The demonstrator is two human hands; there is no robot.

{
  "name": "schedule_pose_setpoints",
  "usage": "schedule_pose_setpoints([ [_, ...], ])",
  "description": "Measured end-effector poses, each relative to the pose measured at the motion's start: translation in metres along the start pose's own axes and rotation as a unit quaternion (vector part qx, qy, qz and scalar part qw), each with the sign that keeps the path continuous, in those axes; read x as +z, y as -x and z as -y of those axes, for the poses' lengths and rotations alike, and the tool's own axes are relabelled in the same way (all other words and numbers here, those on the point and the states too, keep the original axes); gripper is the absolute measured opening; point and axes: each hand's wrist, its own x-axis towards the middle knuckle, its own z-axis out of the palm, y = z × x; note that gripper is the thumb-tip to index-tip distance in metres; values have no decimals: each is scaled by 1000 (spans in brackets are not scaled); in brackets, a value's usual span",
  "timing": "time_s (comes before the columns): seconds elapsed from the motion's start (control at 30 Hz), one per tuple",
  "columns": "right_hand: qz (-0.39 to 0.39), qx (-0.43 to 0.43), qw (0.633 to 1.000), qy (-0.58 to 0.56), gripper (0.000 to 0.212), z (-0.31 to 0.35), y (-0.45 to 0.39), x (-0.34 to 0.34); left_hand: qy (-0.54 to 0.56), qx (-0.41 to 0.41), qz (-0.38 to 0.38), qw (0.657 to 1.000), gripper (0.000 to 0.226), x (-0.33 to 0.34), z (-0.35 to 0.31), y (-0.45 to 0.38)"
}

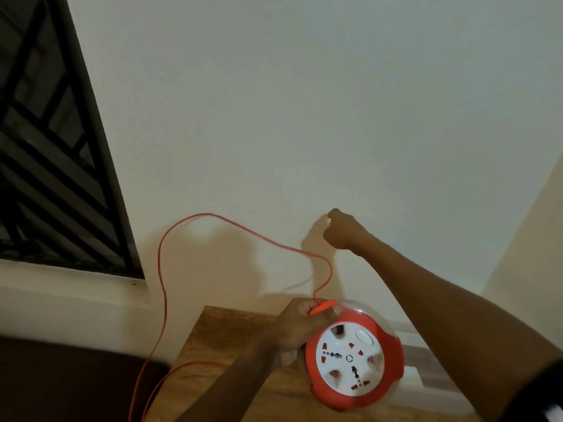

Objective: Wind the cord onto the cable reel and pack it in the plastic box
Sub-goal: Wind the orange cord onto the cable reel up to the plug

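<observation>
The cable reel point(353, 360) is red with a white socket face and a clear plastic rim, and it hangs just above the wooden table point(231, 327). My left hand point(297, 328) grips its left edge, beside a small red tab at the top. The thin red cord point(213, 215) leaves the top of the reel, arcs up and left in front of the wall, then drops past the table's left edge out of view. My right hand point(342, 229) is raised near the wall, fingers curled shut, just above and right of the cord, with nothing visible in it.
A cream wall point(304, 117) fills the background. At the upper left is a dark window with a black grille point(51, 166), above a white sill. A white ledge-like object point(417, 354) sits right of the reel. A dark surface point(61, 379) lies at the lower left.
</observation>
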Motion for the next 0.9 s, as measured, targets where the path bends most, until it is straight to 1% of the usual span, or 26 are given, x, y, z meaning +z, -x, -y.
schedule_pose_setpoints([
  [0.07, 3, -61, 998, 6, 49, 7, 10, 1, 11, 1, -10, 1000, 54, -4, 3, -3],
  [0.17, 5, -166, 985, 39, 32, 20, 34, -2, 30, -8, -40, 999, 46, -6, 7, -8],
  [0.27, 52, -242, 966, 70, 15, 31, 75, -5, 49, -6, -67, 997, 42, -4, 5, -12],
  [0.33, 110, -265, 952, 104, 10, 32, 107, -5, 70, 2, -67, 995, 31, -5, 6, -17],
  [0.4, 156, -276, 934, 166, 9, 27, 133, 0, 76, -5, -84, 994, 12, -6, 9, -21],
  [0.43, 169, -275, 925, 199, 8, 23, 142, 3, 75, -7, -105, 992, 24, -8, 11, -25],
  [0.47, 176, -269, 919, 227, 7, 15, 149, 7, 71, -10, -117, 990, 30, -7, 9, -28],
  [0.5, 179, -263, 914, 251, 9, 7, 155, 11, 63, -9, -117, 991, 28, -5, 8, -29],
  [0.57, 167, -265, 902, 297, 29, -14, 162, 19, 47, 7, -115, 992, 29, -3, 4, -31],
  [0.63, 109, -294, 889, 333, 48, -35, 166, 28, 33, 10, -119, 992, 30, -2, 0, -32],
  [0.67, 77, -310, 884, 341, 51, -43, 167, 32, 32, 10, -121, 992, 29, -2, 0, -32],
  [0.77, 14, -333, 877, 346, 50, -59, 167, 44, 32, 7, -124, 992, 30, 0, -1, -35],
  [0.9, -18, -333, 878, 343, 48, -65, 170, 40, 30, -6, -118, 993, 32, -2, -8, -34],
])
